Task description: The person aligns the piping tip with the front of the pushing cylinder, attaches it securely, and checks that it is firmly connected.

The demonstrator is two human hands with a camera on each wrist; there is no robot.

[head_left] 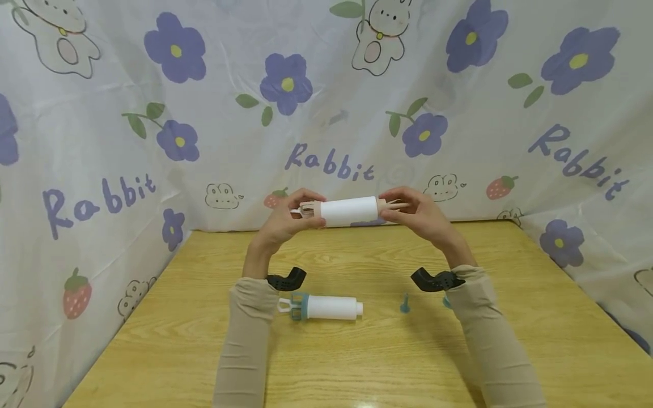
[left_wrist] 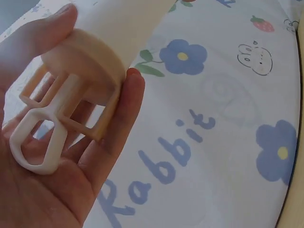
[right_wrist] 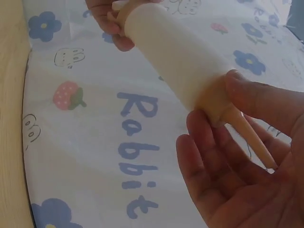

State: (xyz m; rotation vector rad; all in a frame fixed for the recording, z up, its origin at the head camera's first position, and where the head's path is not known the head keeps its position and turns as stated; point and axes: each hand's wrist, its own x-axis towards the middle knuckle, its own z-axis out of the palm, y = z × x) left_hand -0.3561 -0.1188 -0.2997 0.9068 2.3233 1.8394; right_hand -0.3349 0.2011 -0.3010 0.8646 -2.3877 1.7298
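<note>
Both hands hold up a large white plastic syringe (head_left: 349, 211) with beige end pieces, roughly level above the table's far edge. My left hand (head_left: 288, 218) grips its beige slotted collar (left_wrist: 90, 61), thumb on one side and fingers on the other. From that collar a white looped plunger handle (left_wrist: 40, 142) sticks out over the palm. At the other end, my right hand (head_left: 415, 211) pinches the wide base of a beige tapered nozzle (right_wrist: 221, 102), whose thin tip points into the palm. On the table below lies a second white syringe (head_left: 331, 307) with a teal collar.
A small teal nozzle (head_left: 405, 304) stands on the wooden table (head_left: 326, 362), right of the second syringe. Another teal piece (head_left: 447, 302) is partly hidden by the right sleeve. Black wrist cameras (head_left: 288, 279) are strapped to both wrists. A printed cloth (head_left: 326, 130) hangs behind the table.
</note>
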